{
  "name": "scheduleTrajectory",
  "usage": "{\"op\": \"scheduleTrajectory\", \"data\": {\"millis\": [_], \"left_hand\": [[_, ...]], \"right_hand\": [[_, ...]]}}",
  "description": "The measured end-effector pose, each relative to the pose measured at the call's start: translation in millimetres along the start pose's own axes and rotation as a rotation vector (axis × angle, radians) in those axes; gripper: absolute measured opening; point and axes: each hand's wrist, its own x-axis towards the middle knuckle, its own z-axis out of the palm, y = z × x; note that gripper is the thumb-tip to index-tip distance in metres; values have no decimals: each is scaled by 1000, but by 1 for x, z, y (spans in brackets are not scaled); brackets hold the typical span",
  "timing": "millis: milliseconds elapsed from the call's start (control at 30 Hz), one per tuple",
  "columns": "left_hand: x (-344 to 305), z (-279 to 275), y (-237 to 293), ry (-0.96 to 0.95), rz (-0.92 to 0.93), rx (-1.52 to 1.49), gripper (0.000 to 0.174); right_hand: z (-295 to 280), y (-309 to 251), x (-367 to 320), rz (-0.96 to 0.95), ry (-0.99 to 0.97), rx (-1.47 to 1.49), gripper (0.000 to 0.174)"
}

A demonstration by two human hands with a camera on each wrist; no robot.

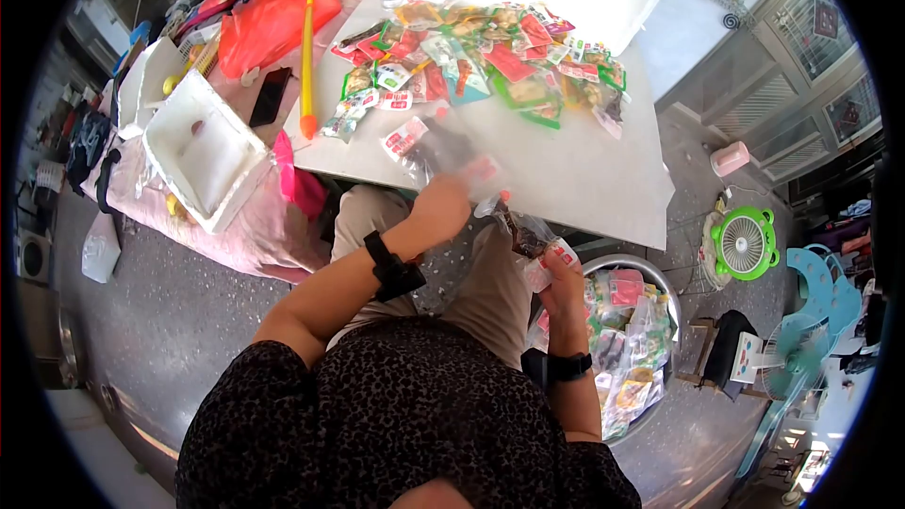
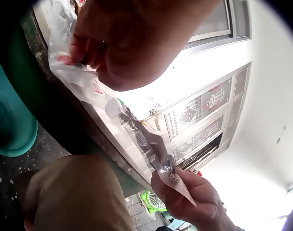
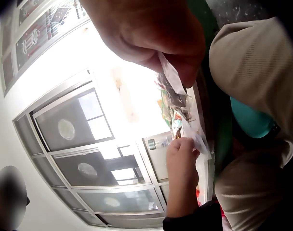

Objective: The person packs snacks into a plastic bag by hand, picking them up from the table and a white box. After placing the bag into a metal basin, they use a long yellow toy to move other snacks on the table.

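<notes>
Above the front edge of the table, my left hand [image 1: 443, 205] pinches a clear plastic packet [image 1: 405, 137] with red-and-white printing, blurred in the head view. In the left wrist view that packet's crinkled film [image 2: 64, 33] hangs from the curled fingers. Lower and to the right, my right hand [image 1: 564, 285] grips the printed end of another clear packet [image 1: 526, 238] with dark food inside. This packet stretches from the right hand toward the left one. Seen from the right wrist, the two hands face each other, with packets between them.
Several colourful food packets [image 1: 471, 47] lie heaped across the far part of the table [image 1: 603, 179]. On the floor at the right stands a metal basin [image 1: 675, 306] full of packets. White foam boxes [image 1: 250, 155] and a yellow stick [image 1: 307, 57] are at the left. A green fan [image 1: 745, 243] stands farther right.
</notes>
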Motion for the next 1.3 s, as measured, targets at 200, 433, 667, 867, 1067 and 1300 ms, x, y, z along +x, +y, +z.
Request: {"op": "scheduleTrajectory", "data": {"millis": [200,433,667,867,1067,1300], "left_hand": [[3,-17,8,-11,58,-44,32],[3,-21,10,70,78,167,11],[1,-20,9,54,100,262,12],[-2,-27,10,51,104,258,11],[-7,-25,3,143,160,226,11],[-1,-24,4,149,226,79,13]], "right_hand": [[13,7,22,44,-106,-23,19],[16,31,55,14,-109,121,12],[45,55,66,22,-96,213,16],[84,44,73,162,-150,-118,11],[60,37,72,163,-237,-528,10],[91,50,88,61,-75,-289,8]]}}
